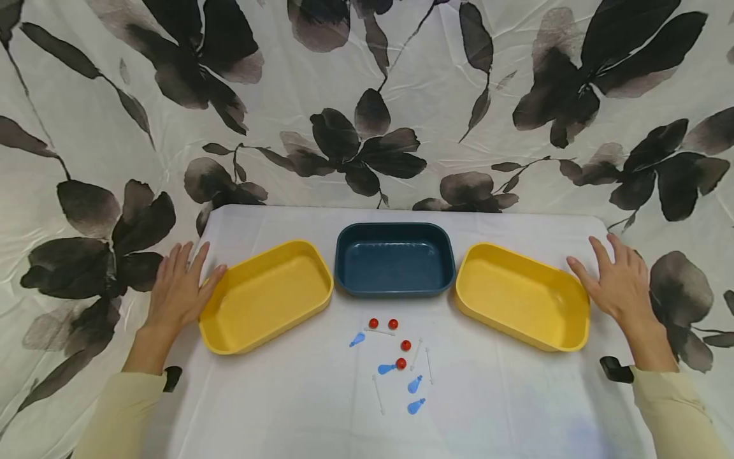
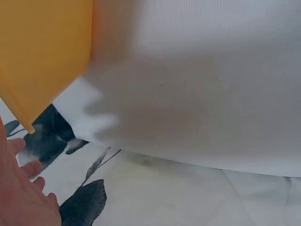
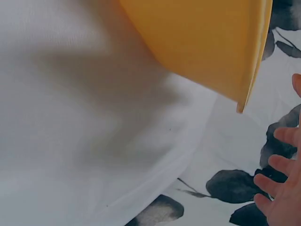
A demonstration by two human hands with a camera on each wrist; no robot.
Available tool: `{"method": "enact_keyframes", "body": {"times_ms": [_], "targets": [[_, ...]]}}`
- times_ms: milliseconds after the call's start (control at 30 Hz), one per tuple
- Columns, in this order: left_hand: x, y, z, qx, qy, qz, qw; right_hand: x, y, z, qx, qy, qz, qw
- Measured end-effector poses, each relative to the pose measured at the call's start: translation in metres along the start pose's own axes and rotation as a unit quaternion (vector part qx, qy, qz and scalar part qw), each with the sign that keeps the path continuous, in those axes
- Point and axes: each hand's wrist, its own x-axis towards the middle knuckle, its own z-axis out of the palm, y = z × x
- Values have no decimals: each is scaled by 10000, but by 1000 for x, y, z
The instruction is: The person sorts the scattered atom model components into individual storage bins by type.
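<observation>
My left hand (image 1: 180,290) is spread beside the left yellow tray (image 1: 266,299), its thumb close to the rim. On the other side, my right hand (image 1: 622,284) has its fingers apart near the outer end of the right yellow tray (image 1: 524,296). Neither hand holds anything. Between the yellow trays stands a dark blue tray (image 1: 395,260). In front of it lie several red beads (image 1: 406,345), several small blue bulb-shaped pieces (image 1: 415,384) and several thin pale pins (image 1: 378,394). The wrist views show the left hand (image 2: 28,193) and right hand (image 3: 282,188) with loosely extended fingers.
A white-covered table (image 1: 287,395) carries the trays and small pieces. Behind it and at its sides hangs or lies floral fabric (image 1: 367,146). A dark strap end (image 1: 616,370) sticks out by the right cuff, another dark piece (image 1: 172,378) by the left cuff.
</observation>
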Motion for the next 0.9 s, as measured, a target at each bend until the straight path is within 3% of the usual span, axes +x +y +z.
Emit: {"method": "enact_keyframes", "body": {"times_ms": [433,900], "targets": [[-12,5,-2,-261,252,-103,9993,-11,-28,-3,315,871,-215,9955],[-32,19,1,-539,799,-180,9952,-17,-56,-1,468,1209,-623,9896]]}}
